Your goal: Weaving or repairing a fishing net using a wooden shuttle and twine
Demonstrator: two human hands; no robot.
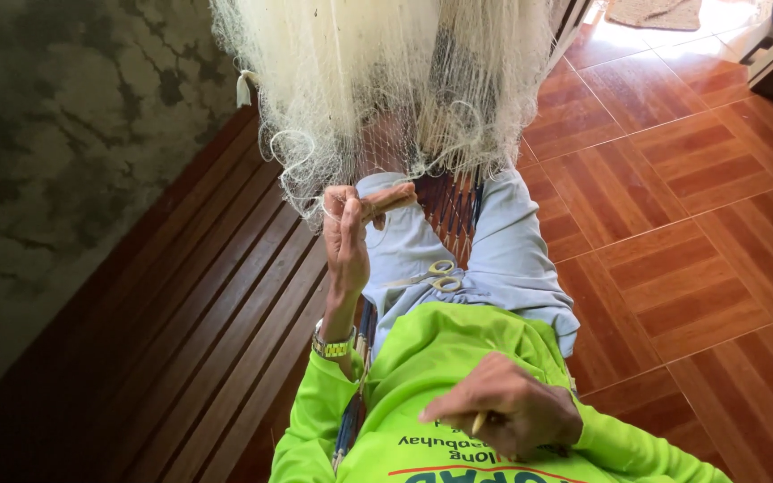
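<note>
I hold the edge of the net in my left hand.

My left hand (pixel 347 234) is raised and its grip is closed on the lower edge of the pale fishing net (pixel 378 80), which hangs just above the grip. My right hand (pixel 503 407) rests near my chest, its grip closed on a thin yellowish stick (pixel 479 422). Scissors (pixel 440 276) lie on my lap, between both grips.
</note>
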